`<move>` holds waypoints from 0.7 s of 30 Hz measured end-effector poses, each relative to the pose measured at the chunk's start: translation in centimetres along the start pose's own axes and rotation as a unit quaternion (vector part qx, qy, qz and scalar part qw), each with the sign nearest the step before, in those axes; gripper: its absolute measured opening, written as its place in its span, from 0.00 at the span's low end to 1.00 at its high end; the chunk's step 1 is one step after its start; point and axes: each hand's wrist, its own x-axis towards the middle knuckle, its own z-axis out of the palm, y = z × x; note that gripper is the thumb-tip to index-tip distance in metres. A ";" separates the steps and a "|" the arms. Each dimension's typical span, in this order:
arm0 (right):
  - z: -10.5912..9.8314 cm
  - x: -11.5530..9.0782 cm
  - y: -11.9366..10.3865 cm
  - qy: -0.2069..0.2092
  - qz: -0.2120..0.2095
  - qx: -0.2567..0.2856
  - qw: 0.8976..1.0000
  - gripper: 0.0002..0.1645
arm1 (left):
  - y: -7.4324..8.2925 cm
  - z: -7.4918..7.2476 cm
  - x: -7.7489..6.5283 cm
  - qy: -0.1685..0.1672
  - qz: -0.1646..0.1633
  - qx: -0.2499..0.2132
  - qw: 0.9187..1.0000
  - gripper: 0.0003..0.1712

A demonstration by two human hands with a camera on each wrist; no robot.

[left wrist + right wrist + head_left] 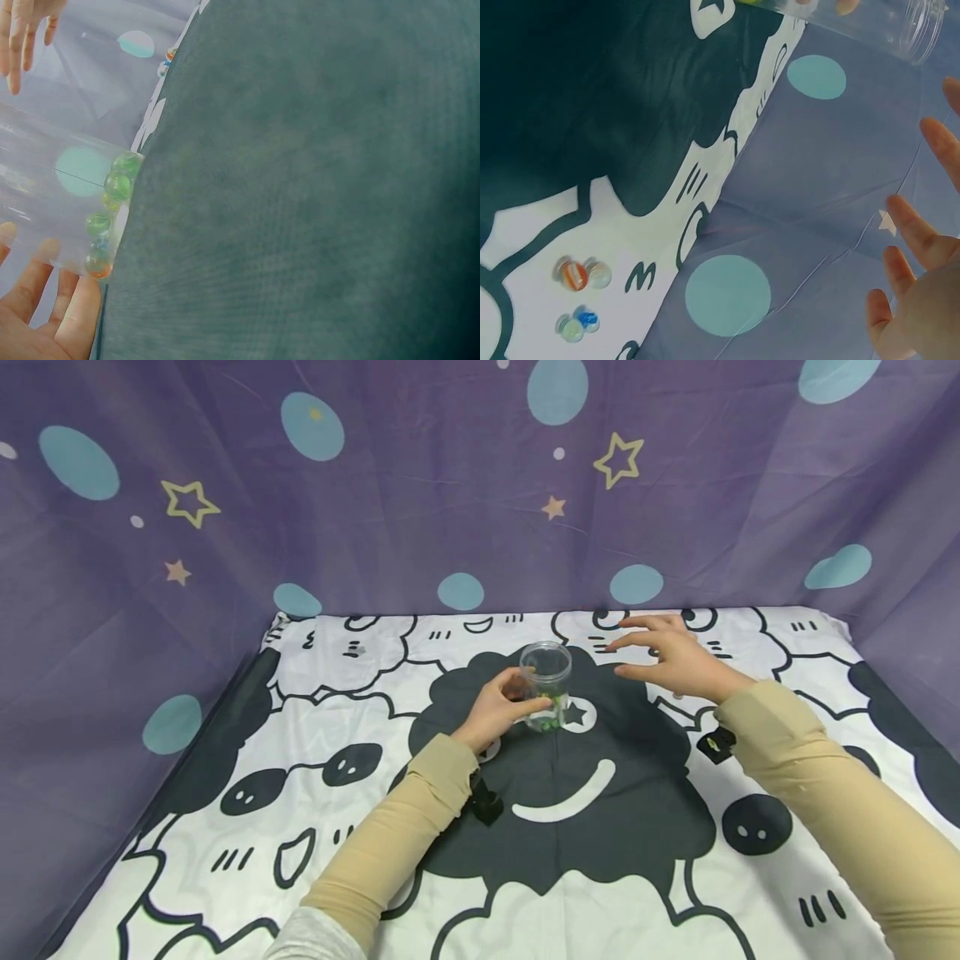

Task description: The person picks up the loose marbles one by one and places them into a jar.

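A clear, lidless plastic jar (pixel 546 664) stands upright near the middle of the cloth, and my left hand (pixel 491 708) grips its side with thumb and fingers. Several glass marbles (pixel 118 186), mostly green, lie at the jar's bottom. To the right of the jar, my right hand (pixel 671 658) hovers with fingers spread and nothing held. In the right wrist view, several loose marbles lie on the cloth in two close pairs: an orange-striped marble (pixel 573 276) beside a clear marble (pixel 598 274), and a blue marble (pixel 588 319) touching a pale green marble (pixel 572 330).
A black-and-white cartoon cloth (pixel 555 852) covers the table. Behind it hangs a purple curtain (pixel 420 485) with stars and blue spots, which also closes off both sides. Black wrist camera mounts (pixel 486 800) sit under the sleeves.
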 end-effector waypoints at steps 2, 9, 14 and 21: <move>-0.1 -0.3 0.2 -0.006 0.008 0.004 1.000 0.20 | 0.0 0.0 0.0 -0.001 0.001 0.000 1.000 0.31; -0.5 -1.1 0.9 -0.019 0.039 0.034 0.998 0.20 | 0.0 0.0 0.1 -0.005 -0.002 -0.003 1.000 0.32; -0.7 -1.3 1.3 -0.019 0.040 0.021 0.999 0.20 | 1.1 -0.2 -0.5 -0.017 -0.005 -0.005 1.000 0.33; -0.6 -1.6 2.7 -0.020 0.044 -0.002 0.999 0.19 | 0.0 -0.1 0.1 -0.007 -0.001 -0.002 1.000 0.32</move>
